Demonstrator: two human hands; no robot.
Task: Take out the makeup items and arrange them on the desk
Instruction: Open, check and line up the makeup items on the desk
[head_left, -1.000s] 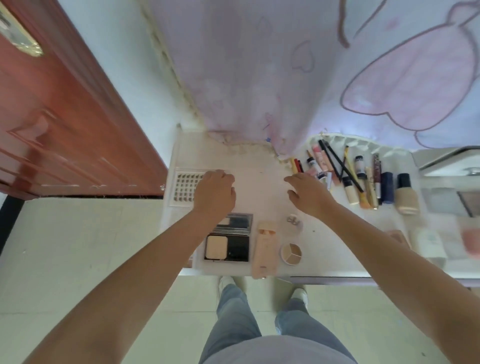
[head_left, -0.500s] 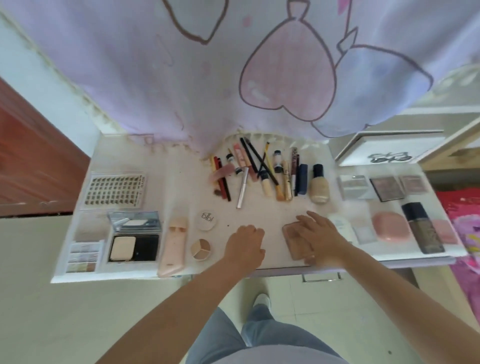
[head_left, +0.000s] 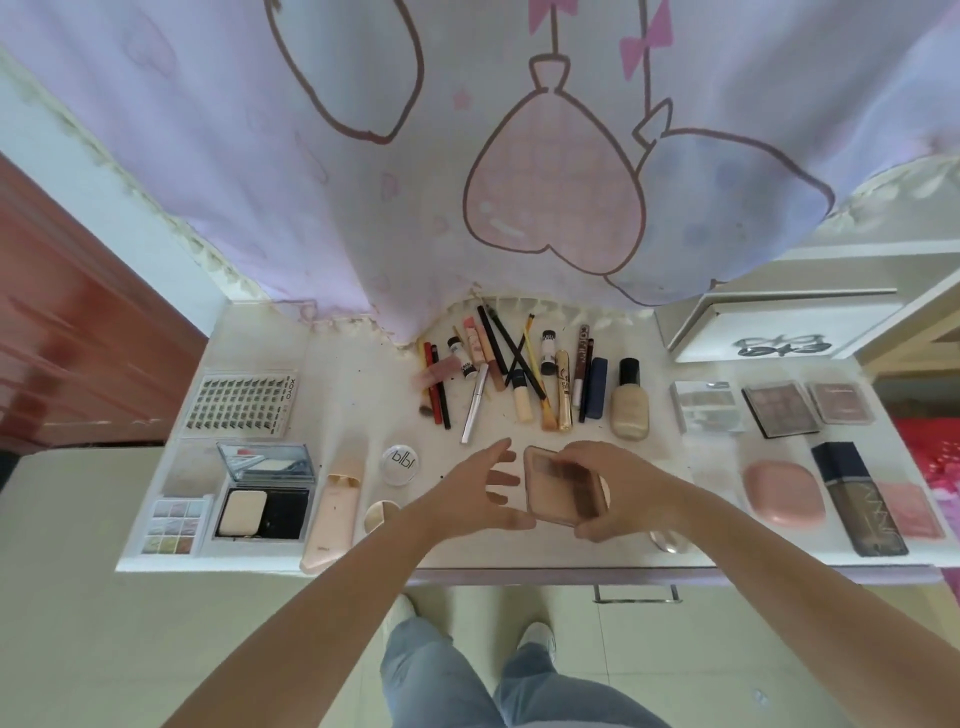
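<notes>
Head camera, looking down past two bare forearms at a white desk (head_left: 363, 374) set against a lilac curtain (head_left: 467, 156) printed with heart-shaped balloons.

The right hand (head_left: 631, 486) is closed around a flat rose-pink compact (head_left: 563, 486), thumb on its near edge and fingers curled over the far edge; the compact looks lifted a little above the desktop and tilted. The left hand (head_left: 475, 491) sits just to the left of that grip with its fingers spread apart, holding nothing, its fingertips just beside the compact's left edge; whether they touch cannot be told.

Beyond the grip lies a loose fan of pencils, brushes and slim tubes (head_left: 514, 371), with a dark blue case (head_left: 595, 387) and a beige foundation bottle (head_left: 629, 402) at its right end. Left of the grip sit a small round clear pot (head_left: 399, 464), a long peach tube (head_left: 335, 506), an open black powder compact with a mirror (head_left: 265, 493), a small eyeshadow grid (head_left: 174, 525) and a card of false lashes (head_left: 239, 402). Right of the grip are a pink oval case (head_left: 783, 493), a tall dark foundation bottle (head_left: 857, 499) and three square palettes (head_left: 774, 408). Jeans and pale shoes show below the desk edge.
</notes>
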